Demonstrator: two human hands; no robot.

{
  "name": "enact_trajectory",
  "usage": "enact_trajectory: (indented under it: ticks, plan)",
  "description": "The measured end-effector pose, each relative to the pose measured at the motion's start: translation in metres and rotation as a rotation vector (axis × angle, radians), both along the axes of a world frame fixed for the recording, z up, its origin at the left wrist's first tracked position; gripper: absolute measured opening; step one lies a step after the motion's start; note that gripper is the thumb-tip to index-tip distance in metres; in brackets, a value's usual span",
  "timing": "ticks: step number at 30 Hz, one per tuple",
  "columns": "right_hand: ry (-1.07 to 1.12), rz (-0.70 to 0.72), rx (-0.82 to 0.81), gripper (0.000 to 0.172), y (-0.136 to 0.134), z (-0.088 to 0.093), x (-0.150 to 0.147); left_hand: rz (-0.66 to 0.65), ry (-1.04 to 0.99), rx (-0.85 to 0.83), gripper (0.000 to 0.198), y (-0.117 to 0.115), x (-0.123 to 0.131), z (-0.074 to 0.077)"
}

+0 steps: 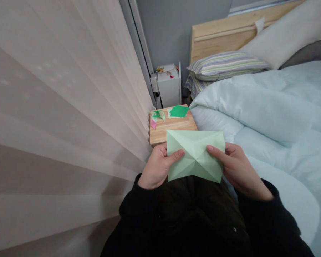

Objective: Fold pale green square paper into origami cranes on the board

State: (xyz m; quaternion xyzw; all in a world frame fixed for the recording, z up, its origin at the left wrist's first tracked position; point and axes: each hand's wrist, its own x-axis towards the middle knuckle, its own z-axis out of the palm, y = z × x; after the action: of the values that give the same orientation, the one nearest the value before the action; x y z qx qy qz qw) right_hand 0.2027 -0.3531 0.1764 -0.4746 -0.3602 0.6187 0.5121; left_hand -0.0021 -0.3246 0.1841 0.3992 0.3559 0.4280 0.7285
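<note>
A pale green sheet of origami paper (195,146) is spread out in front of my body, with crease lines meeting near its middle. My left hand (160,164) grips its left side, thumb on top and the other fingers hidden behind. On the opposite side my right hand (237,166) pinches the sheet the same way. Beyond the sheet stands a small wooden table (173,125). Lying on it are darker green paper (179,111), green paper pieces (157,115) and a pink paper piece (153,123).
A pleated pale curtain (69,107) hangs close along the left. To the right is a bed with a light blue quilt (283,103), a striped pillow (227,66) and a wooden headboard (216,39). A white cabinet (168,87) stands behind the table, small colourful items on top.
</note>
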Motion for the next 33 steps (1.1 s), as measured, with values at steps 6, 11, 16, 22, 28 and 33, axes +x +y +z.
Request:
enact_trajectory:
  ticks: [6, 11, 16, 22, 28, 33]
  plan:
    - [0.103, 0.043, -0.103, 0.033, 0.0, 0.008, -0.004, 0.022, 0.017, -0.035, 0.043, -0.001, 0.001, 0.003]
    - [0.231, 0.083, -0.159, 0.04, -0.002, 0.009, -0.012, 0.088, 0.057, -0.043, 0.042, -0.001, 0.004, 0.001]
    - [0.267, 0.069, -0.155, 0.051, -0.002, 0.009, -0.022, 0.098, 0.002, -0.022, 0.047, -0.002, 0.008, 0.0]
    - [0.324, 0.059, -0.119, 0.06, -0.004, 0.014, -0.025, 0.015, -0.036, -0.045, 0.055, -0.001, 0.007, 0.003]
    - [0.344, 0.03, -0.101, 0.063, -0.003, 0.015, -0.029, -0.008, -0.054, -0.073, 0.061, 0.0, 0.01, 0.0]
    - [0.326, -0.004, -0.104, 0.053, -0.003, 0.01, -0.028, -0.016, -0.063, -0.079, 0.059, -0.001, 0.008, -0.005]
